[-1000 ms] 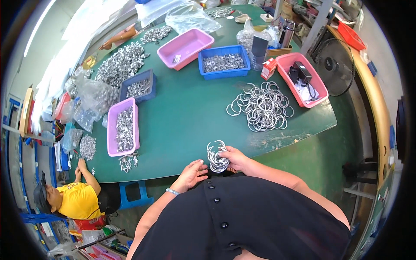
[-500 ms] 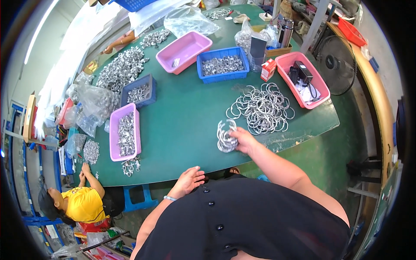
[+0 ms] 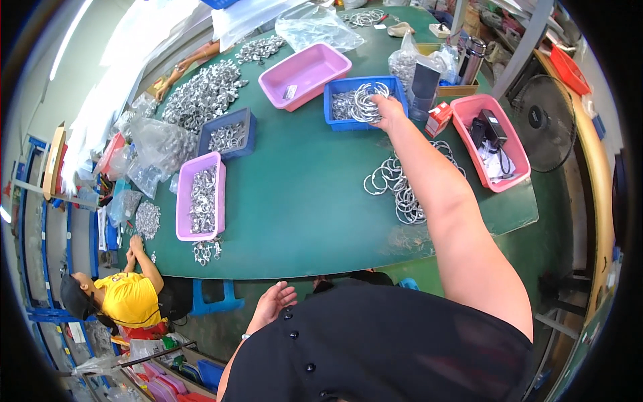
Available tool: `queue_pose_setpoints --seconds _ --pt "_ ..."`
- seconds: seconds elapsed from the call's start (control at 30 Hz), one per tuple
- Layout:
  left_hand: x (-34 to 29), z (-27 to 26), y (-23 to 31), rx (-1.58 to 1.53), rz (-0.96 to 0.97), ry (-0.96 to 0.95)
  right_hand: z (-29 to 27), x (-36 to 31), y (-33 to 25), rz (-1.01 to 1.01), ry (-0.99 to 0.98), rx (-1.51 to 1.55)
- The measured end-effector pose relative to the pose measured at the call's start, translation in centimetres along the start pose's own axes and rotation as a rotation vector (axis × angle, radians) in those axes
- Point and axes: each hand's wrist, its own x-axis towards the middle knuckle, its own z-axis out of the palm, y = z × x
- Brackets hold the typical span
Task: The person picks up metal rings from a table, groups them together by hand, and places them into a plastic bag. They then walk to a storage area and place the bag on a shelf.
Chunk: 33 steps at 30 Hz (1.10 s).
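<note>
My right hand (image 3: 390, 112) is closed on a bunch of silver metal rings (image 3: 366, 102), held over the right part of a blue basket (image 3: 358, 124). Small silver metal parts (image 3: 343, 105) fill the basket's visible left side; the rings and hand hide some of the rest. Below my right forearm lies a loose pile of similar rings (image 3: 407, 201), partly covered by the arm. My left hand (image 3: 273, 303) rests empty near my body by the table's front edge, its fingers stretched out.
On the green table (image 3: 301, 194) stand an empty-looking pink tub (image 3: 315, 63), a lilac tub (image 3: 220, 194) and a dark blue basket (image 3: 246, 144), both with metal parts. At right are a pink tub (image 3: 519, 144) with black devices and a fan (image 3: 536, 117). A person in yellow (image 3: 127, 298) sits at left.
My right hand has carried the rings from beside the pile, away from me, to above the blue basket. My left hand has drawn slightly back toward my body. The whole view has shifted a little.
</note>
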Motion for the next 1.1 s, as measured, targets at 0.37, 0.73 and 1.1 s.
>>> queue_pose_setpoints --seconds 0.37,0.73,1.1 --pt "-0.3 -0.6 -0.3 -0.068 0.003 -0.022 1.4 4.6 -0.9 0.058 -0.035 -0.097" --pt "0.5 0.1 -0.1 0.050 -0.022 0.062 -6.6 0.3 -2.7 -0.520 -0.052 -1.023" --pt "2.5 2.6 1.4 0.183 -0.025 -0.054 -23.1 -11.1 -1.4 -0.764 0.138 -1.403"
